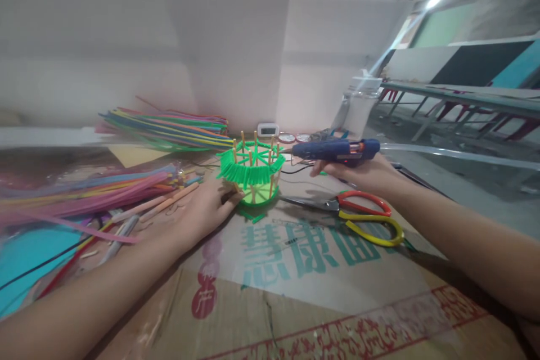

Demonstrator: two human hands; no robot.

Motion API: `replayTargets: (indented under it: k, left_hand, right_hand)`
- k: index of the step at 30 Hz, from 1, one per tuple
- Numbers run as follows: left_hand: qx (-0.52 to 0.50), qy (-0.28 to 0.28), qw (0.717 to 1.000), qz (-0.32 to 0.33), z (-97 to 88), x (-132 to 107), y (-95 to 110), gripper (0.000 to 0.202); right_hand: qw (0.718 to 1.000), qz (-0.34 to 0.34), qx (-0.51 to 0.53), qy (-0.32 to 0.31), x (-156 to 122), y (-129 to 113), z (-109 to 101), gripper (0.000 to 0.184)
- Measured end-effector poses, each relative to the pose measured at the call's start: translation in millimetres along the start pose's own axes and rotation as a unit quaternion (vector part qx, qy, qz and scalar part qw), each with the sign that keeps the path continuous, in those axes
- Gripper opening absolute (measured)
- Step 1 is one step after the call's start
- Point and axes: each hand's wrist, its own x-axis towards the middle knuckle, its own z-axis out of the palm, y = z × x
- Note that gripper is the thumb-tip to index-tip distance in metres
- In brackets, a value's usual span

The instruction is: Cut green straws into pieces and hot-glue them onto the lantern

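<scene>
A small round craft frame (254, 174) stands upright on the cardboard, with upright wooden sticks, green pipe cleaner spokes across the top and a green fringe along its front. My left hand (205, 206) grips its lower left side, thumb at the base; the other fingertips are partly hidden behind it. In my right hand (366, 173) is a blue hot glue gun (323, 150), its nozzle pointing left at the frame's upper right side. Whether the nozzle touches the frame I cannot tell. Scissors (331, 206) with red and yellow handles lie just below the glue gun.
Bundles of coloured pipe cleaners (169, 126) lie at the back left, more pipe cleaners (97, 194) nearer. A small digital clock (268, 130) sits by the white partition (236, 39). A clear plastic bottle (358, 104) stands at the back right. Printed cardboard (295, 304) covers the table.
</scene>
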Motion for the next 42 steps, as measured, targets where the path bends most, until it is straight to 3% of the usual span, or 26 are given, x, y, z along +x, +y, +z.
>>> replayTargets:
  k: [13,21,25,30,42]
  left_hand:
    - [0.006,-0.009,1.000,-0.002,-1.6,1,3,0.031]
    - [0.005,-0.013,1.000,-0.003,-3.0,2,5,0.033]
    - [0.011,-0.014,1.000,-0.005,-2.5,2,4,0.032]
    - [0.011,-0.013,1.000,0.000,-2.7,2,5,0.033]
    - [-0.002,-0.012,1.000,0.006,-2.8,2,4,0.032]
  right_hand:
    - [0.996,0.045,-0.069,0.020,-1,-18,14,0.017]
    - [0.998,0.046,-0.046,0.021,-2,-22,18,0.023]
    - [0.998,0.038,-0.053,0.022,-1,-23,19,0.035]
    - [0.999,0.001,-0.036,0.019,-1,-23,19,0.043]
    - [0.999,0.002,-0.035,0.025,-1,-22,19,0.041]
